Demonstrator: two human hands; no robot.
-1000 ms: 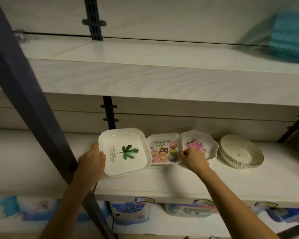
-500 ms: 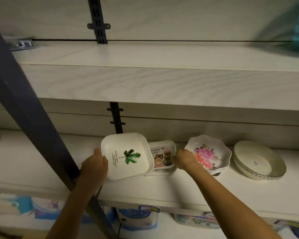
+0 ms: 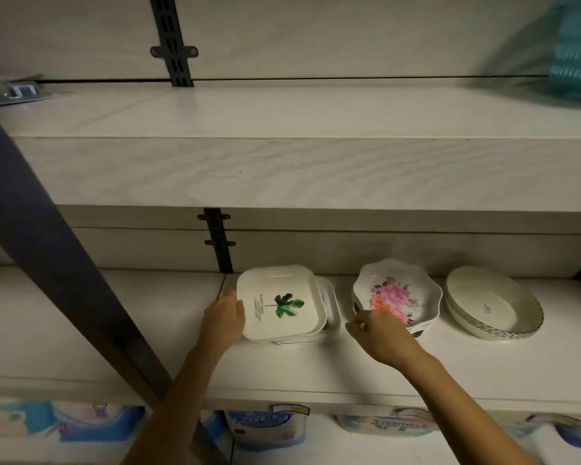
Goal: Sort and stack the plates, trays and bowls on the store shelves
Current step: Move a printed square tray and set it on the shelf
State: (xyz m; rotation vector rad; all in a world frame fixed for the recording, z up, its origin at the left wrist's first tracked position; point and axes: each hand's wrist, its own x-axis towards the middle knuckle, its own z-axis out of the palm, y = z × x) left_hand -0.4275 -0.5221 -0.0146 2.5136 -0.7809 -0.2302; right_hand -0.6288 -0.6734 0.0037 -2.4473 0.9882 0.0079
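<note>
A square white plate with a green leaf print (image 3: 280, 302) lies on top of a stack of white trays (image 3: 331, 308) on the middle shelf (image 3: 114, 330). My left hand (image 3: 223, 318) grips the leaf plate's left edge. To the right stands a stack of scalloped flower bowls (image 3: 398, 295). My right hand (image 3: 376, 333) hovers at that stack's front left rim with curled fingers; whether it touches the rim cannot be told. A stack of round cream plates (image 3: 493, 303) sits further right.
A dark slanted post (image 3: 47, 263) crosses the left side in front of the shelf. The upper shelf (image 3: 282, 169) overhangs closely above. A teal basket (image 3: 577, 52) is at the top right. Packaged goods (image 3: 265, 427) line the shelf below.
My left hand has moved the leaf plate right onto the tray stack, covering the owl picture. My right hand has let go of the tray and pulled back toward the flower bowls.
</note>
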